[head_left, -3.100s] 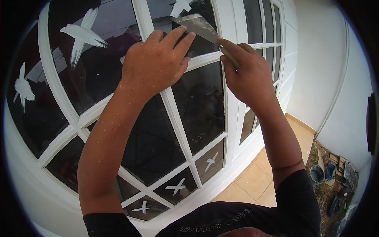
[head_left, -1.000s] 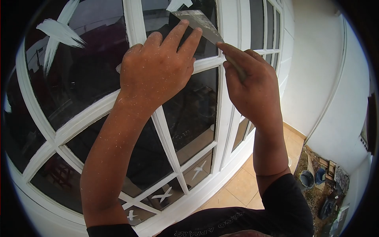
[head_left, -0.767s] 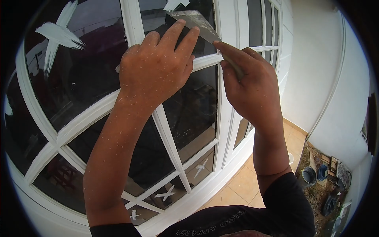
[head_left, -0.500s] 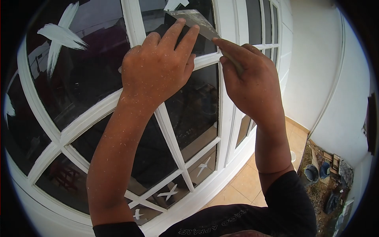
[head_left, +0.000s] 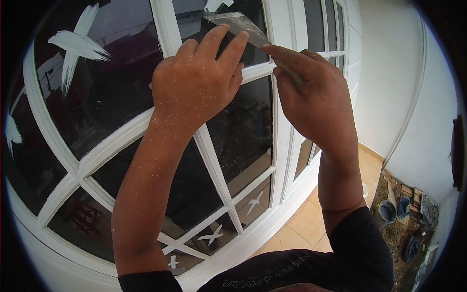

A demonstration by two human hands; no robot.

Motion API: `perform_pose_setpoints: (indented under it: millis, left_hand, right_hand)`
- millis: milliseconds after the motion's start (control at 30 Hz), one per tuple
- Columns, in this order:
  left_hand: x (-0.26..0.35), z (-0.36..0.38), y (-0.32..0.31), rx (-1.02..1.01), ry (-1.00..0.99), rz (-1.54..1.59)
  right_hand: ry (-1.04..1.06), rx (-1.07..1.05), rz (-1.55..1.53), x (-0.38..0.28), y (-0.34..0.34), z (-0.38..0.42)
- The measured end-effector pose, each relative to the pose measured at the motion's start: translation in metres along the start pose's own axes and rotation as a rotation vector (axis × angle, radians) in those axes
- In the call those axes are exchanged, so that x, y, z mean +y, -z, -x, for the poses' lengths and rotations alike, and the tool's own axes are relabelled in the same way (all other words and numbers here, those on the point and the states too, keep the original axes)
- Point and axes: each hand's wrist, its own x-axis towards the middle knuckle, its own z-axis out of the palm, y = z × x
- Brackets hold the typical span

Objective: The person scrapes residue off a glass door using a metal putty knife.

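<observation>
My right hand (head_left: 316,95) is closed around the handle of a putty knife (head_left: 253,38), its index finger stretched along toward the wide metal blade. The blade lies close against a dark window pane (head_left: 194,14), just below a white paint mark (head_left: 217,5). My left hand (head_left: 197,80) has its fingers apart, and two fingertips touch the blade's face. Small pale flecks dot that hand and forearm. Whether the blade's edge touches the glass cannot be made out.
White window bars (head_left: 116,136) divide the dark panes. A large white brushed cross (head_left: 80,46) marks the upper left pane, and smaller crosses (head_left: 210,235) mark lower ones. Tiled floor (head_left: 301,228) lies below. Buckets (head_left: 387,212) and debris stand on soil at the right, beside a white wall (head_left: 389,73).
The view has shifted slightly, so the window and arms appear a little further right. Both hands keep nearly the same place on the putty knife.
</observation>
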Motion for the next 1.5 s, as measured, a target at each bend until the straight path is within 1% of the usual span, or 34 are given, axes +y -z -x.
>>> perform_pose_setpoints:
  millis: [67,167,300,600,667,767,900,1000,1200,1267,1400,1500]
  left_hand:
    - [0.0,-0.002,0.001,-0.016,0.018,-0.015]
    - [0.0,0.0,0.001,-0.023,0.015,-0.019]
    - [0.0,-0.001,0.001,-0.008,0.015,-0.016]
    - [0.0,-0.001,0.001,-0.02,0.022,-0.022]
    - [0.0,0.0,0.001,-0.02,0.009,-0.023]
    - [0.0,-0.001,0.003,-0.023,0.011,-0.03]
    - [0.0,0.001,0.002,-0.036,-0.007,-0.016]
    - [0.0,-0.002,0.002,-0.018,0.026,-0.015]
    - [0.001,0.0,0.003,-0.064,0.003,-0.027]
    - [0.001,0.0,0.003,-0.072,-0.003,-0.035]
    - [0.001,0.001,0.001,-0.055,-0.017,-0.025]
    - [0.001,-0.001,0.004,-0.079,-0.003,-0.057]
  right_hand:
    - [0.012,0.075,0.011,0.003,-0.008,-0.006]
    - [-0.014,0.035,-0.001,0.004,-0.004,-0.005]
    - [-0.003,0.057,0.018,0.005,-0.002,-0.006]
    - [-0.061,0.024,0.014,0.007,-0.002,-0.006]
    - [-0.014,0.028,0.001,0.01,0.0,-0.004]
    - [-0.02,0.07,0.01,0.009,-0.006,-0.008]
    - [0.019,0.046,0.025,0.012,-0.003,-0.007]
    - [-0.006,0.055,-0.005,0.012,-0.002,-0.007]
    - [0.003,0.055,-0.008,0.016,-0.003,-0.005]
    - [-0.028,0.053,-0.017,0.013,-0.008,-0.008]
    - [0.009,0.028,0.012,0.016,0.0,-0.007]
    - [-0.001,0.083,0.001,0.013,-0.003,-0.008]
